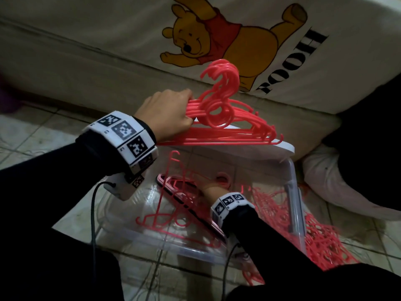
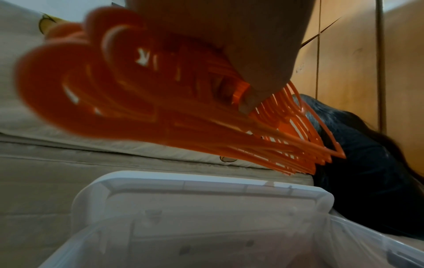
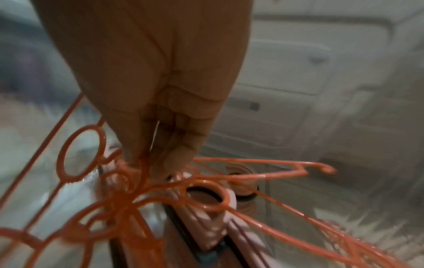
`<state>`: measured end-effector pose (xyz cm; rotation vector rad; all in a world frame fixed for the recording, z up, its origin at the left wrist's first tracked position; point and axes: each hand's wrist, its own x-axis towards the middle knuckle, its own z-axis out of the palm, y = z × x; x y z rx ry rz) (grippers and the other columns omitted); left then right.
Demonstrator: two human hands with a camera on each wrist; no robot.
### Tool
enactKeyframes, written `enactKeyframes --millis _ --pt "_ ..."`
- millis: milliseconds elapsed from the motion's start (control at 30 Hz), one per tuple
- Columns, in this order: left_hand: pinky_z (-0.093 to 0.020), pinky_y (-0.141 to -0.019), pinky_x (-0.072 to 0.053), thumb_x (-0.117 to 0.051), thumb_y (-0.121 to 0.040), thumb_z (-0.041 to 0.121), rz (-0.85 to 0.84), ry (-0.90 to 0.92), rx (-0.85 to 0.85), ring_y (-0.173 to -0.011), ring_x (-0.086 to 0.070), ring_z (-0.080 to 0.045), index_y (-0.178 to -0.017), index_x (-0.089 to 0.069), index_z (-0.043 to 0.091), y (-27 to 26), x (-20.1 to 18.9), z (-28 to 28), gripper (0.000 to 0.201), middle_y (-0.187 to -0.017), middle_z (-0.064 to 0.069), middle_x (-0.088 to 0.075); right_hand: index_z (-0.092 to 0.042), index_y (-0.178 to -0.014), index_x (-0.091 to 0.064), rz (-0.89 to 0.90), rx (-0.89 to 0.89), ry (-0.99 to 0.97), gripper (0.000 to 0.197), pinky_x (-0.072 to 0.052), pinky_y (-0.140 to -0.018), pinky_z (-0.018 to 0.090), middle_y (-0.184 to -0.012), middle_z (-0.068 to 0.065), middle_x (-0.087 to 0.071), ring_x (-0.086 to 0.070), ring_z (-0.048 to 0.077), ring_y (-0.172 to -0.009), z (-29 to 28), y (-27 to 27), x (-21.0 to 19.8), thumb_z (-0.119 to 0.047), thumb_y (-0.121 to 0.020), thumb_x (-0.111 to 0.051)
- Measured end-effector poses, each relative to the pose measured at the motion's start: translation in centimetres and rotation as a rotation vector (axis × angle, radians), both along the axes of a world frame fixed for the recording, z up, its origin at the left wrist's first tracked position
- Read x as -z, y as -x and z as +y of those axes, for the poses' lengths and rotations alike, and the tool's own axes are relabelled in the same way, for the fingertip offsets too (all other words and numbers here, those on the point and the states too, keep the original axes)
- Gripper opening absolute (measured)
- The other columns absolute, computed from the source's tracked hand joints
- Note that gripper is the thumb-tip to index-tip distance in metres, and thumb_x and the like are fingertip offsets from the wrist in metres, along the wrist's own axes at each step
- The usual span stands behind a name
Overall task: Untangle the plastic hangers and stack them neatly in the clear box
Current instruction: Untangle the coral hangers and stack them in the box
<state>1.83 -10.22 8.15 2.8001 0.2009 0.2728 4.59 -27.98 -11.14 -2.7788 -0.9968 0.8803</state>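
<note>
A bundle of red hangers [image 1: 225, 118], too overlapped to count, is held above the clear box [image 1: 291, 187] at frame centre, the left hand [image 1: 167, 111] with fingers clenched round it. Inside the box, the right hand [image 1: 211, 190] pinches loose hangers [image 1: 171, 200] lying crossed, at least three. One tangled pile [image 1: 321, 233] waits lower right on the floor. The step looks like straightening the box's contents; next, the bundle needs lowering flat.
</note>
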Motion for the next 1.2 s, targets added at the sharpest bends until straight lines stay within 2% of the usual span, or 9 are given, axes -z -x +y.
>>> enactKeyframes --millis 100,333,433,500,667,767,867,1033,1200 --pt "-0.034 -0.064 -0.032 -0.055 -0.083 0.025 -0.012 0.022 0.003 -0.069 -0.043 -0.026 -0.089 -0.04 0.024 0.0 -0.1 0.0 0.016 -0.077 -0.001 -0.048 -0.014 -0.13 -0.052 0.027 0.009 -0.029 0.036 -0.042 -0.093 0.031 -0.126 0.013 -0.058 -0.055 0.027 -0.115 -0.3 -0.9 -2.4 -0.021 -0.094 -0.05" --pt "-0.04 -0.075 -0.044 -0.054 -0.083 0.024 -0.031 0.093 0.012 -0.086 -0.054 -0.032 -0.096 -0.045 0.02 0.4 -0.5 0.1 0.017 -0.098 -0.007 -0.054 -0.007 -0.107 -0.068 -0.011 0.045 -0.175 0.022 -0.038 -0.074 0.022 -0.103 0.015 -0.069 -0.064 0.026 -0.097 -1.9 -2.0 -9.5 -0.015 -0.089 -0.058" --pt "-0.04 -0.071 -0.047 -0.053 -0.083 0.023 -0.004 0.11 -0.008 -0.081 -0.056 -0.035 -0.095 -0.042 0.022 0.6 -1.0 0.1 0.016 -0.094 -0.013 -0.062 -0.011 -0.102 -0.068 -0.03 0.093 -0.338 0.016 -0.036 -0.065 0.015 -0.089 0.005 -0.07 -0.064 0.017 -0.081 -2.8 -1.7 -11.9 -0.013 -0.087 -0.063" --pt "-0.04 -0.07 -0.046 -0.053 -0.083 0.023 0.002 0.098 -0.018 -0.081 -0.056 -0.037 -0.097 -0.043 0.02 0.6 -1.2 0.0 0.017 -0.092 -0.015 -0.062 -0.012 -0.093 -0.07 0.018 0.105 -0.409 0.01 -0.044 -0.069 0.019 -0.085 0.002 -0.07 -0.066 0.017 -0.079 -3.3 -1.4 -13.5 -0.012 -0.089 -0.061" --pt "-0.044 -0.074 -0.047 -0.05 -0.086 0.02 0.018 0.103 0.004 -0.086 -0.057 -0.038 -0.097 -0.038 0.019 0.9 -1.2 -0.5 0.016 -0.094 -0.016 -0.061 -0.016 -0.091 -0.069 0.215 0.077 -0.484 0.029 -0.058 -0.074 0.028 -0.078 0.005 -0.071 -0.069 0.011 -0.069 -4.9 0.1 -16.5 0.009 -0.085 -0.055" --pt "-0.045 -0.078 -0.046 -0.051 -0.085 0.019 0.012 0.106 0.024 -0.092 -0.056 -0.038 -0.101 -0.043 0.016 0.8 -1.1 -0.7 0.018 -0.102 -0.014 -0.058 -0.013 -0.09 -0.073 0.005 -0.056 -0.441 0.019 -0.054 -0.077 0.022 -0.083 0.002 -0.073 -0.068 0.006 -0.075 -5.0 0.6 -17.1 0.0 -0.077 -0.069" --pt "-0.049 -0.084 -0.045 -0.053 -0.084 0.018 0.016 0.133 0.031 -0.095 -0.053 -0.035 -0.097 -0.041 0.019 0.8 -1.1 -1.0 0.018 -0.105 -0.01 -0.053 -0.011 -0.091 -0.072 -0.138 -0.193 -0.403 0.013 -0.046 -0.075 0.02 -0.086 0.004 -0.069 -0.064 0.014 -0.079 -4.3 0.8 -16.7 -0.008 -0.079 -0.07" --pt "-0.048 -0.082 -0.049 -0.053 -0.085 0.02 0.065 0.218 -0.017 -0.085 -0.057 -0.032 -0.097 -0.043 0.022 0.7 -1.1 -1.2 0.016 -0.088 -0.009 -0.058 -0.008 -0.094 -0.068 -0.238 -0.263 -0.328 0.011 -0.046 -0.08 0.035 -0.093 0.01 -0.062 -0.06 0.028 -0.088 -3.4 0.3 -14.0 -0.01 -0.085 -0.061" --pt "-0.032 -0.068 -0.038 -0.058 -0.085 0.019 0.066 0.227 -0.04 -0.074 -0.052 -0.025 -0.092 -0.046 0.021 0.4 -1.3 -1.1 0.014 -0.075 0.0 -0.053 -0.012 -0.095 -0.065 -0.242 -0.154 -0.34 0.013 -0.048 -0.079 0.032 -0.093 0.009 -0.067 -0.063 0.028 -0.09 -3.6 -0.5 -12.8 -0.009 -0.086 -0.057"
